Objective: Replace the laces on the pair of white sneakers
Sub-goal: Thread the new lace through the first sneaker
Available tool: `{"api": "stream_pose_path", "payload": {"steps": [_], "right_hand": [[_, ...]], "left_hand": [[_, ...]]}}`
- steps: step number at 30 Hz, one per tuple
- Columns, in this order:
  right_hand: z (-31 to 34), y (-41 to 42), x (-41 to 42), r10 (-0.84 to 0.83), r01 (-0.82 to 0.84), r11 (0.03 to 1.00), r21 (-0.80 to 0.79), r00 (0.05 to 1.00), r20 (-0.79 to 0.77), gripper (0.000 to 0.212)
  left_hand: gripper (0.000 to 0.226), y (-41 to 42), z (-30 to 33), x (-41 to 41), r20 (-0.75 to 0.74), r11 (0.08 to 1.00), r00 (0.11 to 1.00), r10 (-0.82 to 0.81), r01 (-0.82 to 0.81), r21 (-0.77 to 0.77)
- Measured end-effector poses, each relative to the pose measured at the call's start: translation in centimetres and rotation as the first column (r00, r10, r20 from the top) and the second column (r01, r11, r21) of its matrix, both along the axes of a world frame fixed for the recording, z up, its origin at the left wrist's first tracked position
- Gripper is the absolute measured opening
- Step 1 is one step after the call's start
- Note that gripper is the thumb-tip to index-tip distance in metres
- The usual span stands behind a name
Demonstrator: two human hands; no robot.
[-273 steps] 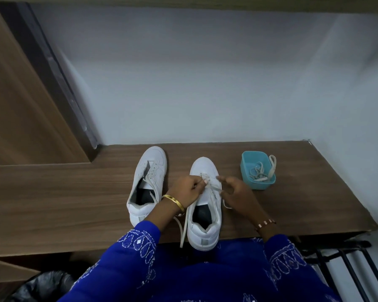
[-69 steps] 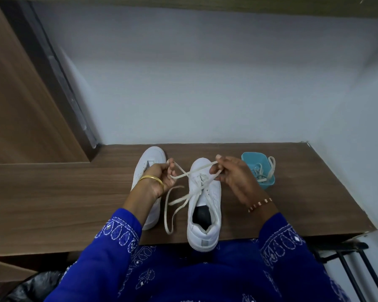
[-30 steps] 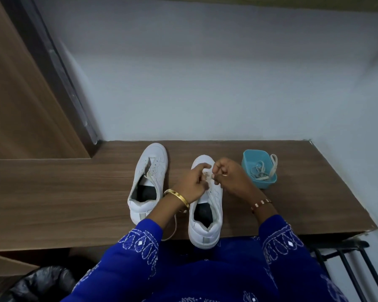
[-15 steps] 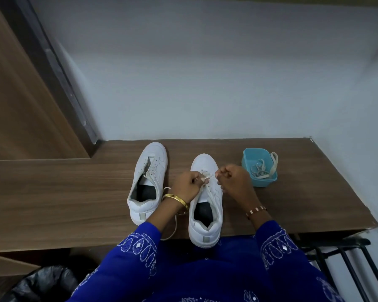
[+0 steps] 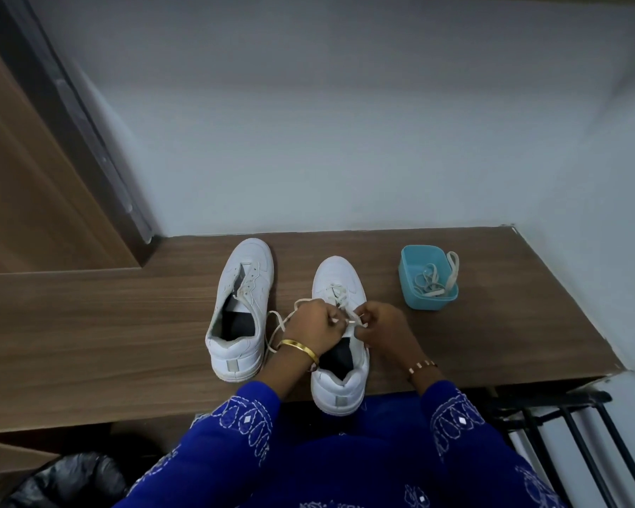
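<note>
You are looking at a dim, cool-toned picture with a bluish cast over the wall (image 5: 345, 122). The light is soft and even, brightest on the lower wall and fading toward the top corners; its source is out of view. No glare shows on the wooden shelf (image 5: 107, 324). Shadows are faint: a soft one beside each white sneaker (image 5: 340, 276), and deep darkness below the shelf edge. The wide lens bends straight lines near the edges, so the door frame (image 5: 81, 122) leans. Around your fingers (image 5: 332, 319) detail is soft, and the lace (image 5: 283, 320) just beside them looks slightly smeared.
</note>
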State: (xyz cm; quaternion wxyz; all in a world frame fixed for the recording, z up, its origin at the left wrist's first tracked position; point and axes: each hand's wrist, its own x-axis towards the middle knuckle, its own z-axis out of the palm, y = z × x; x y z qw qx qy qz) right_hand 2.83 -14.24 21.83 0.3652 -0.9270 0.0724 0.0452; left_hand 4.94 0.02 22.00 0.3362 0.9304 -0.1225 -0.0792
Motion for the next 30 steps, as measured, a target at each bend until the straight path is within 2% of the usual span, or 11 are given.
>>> {"api": "stream_pose_path", "payload": {"steps": [4, 7, 13, 20, 22, 24, 26, 28, 30], "right_hand": [[-0.3, -0.5, 0.0, -0.020, 0.022, 0.995, 0.101, 1.000, -0.025, 0.019], [-0.3, -0.5, -0.1, -0.011, 0.012, 0.994, 0.111, 1.000, -0.017, 0.019], [-0.5, -0.2, -0.7, -0.016, 0.009, 0.994, 0.112, 0.998, 0.058, 0.017], [-0.7, -0.3, -0.7, 0.005, -0.012, 0.996, 0.093, 0.997, 0.071, 0.018], [-0.7, -0.4, -0.7, 0.026, -0.033, 0.995, 0.096, 0.997, 0.076, 0.018], [-0.8, -0.6, -0.7, 0.053, -0.059, 0.993, 0.104, 0.997, 0.059, 0.020], [-0.8, -0.9, -0.7, 0.058, -0.059, 0.976, 0.211, 0.998, 0.012, 0.021], [-0.6, -1.3, -0.6, 0.016, 0.011, 0.917, 0.399, 0.998, -0.065, 0.020], [-0.6, -1.4, -0.4, -0.039, 0.092, 0.865, 0.493, 0.992, -0.117, 0.020]], "left_hand": [[0.026, -0.6, 0.1, -0.3, 0.149, 0.983, 0.989, 0.003, -0.030, 0.179], [0.028, -0.5, -0.1, -0.2, 0.199, 0.972, 0.979, 0.037, -0.081, 0.219], [0.021, -1.2, -0.4, 0.6, 0.024, 0.980, 0.981, 0.190, -0.191, 0.050], [0.020, -1.4, -1.4, 1.2, -0.147, 0.970, 0.976, 0.161, -0.184, -0.160], [0.022, -1.6, -1.1, 1.2, -0.107, 0.987, 0.984, 0.140, -0.148, -0.067], [0.025, -1.8, -0.6, 1.2, 0.030, 0.982, 0.995, 0.093, -0.097, 0.160], [0.029, -1.7, -0.4, 1.1, 0.140, 0.956, 0.989, 0.034, -0.074, 0.285], [0.029, -1.4, -0.8, 0.8, 0.166, 0.955, 0.986, -0.001, -0.048, 0.293], [0.030, -1.0, -1.3, 0.4, 0.170, 0.964, 0.985, -0.019, -0.027, 0.266]]}}
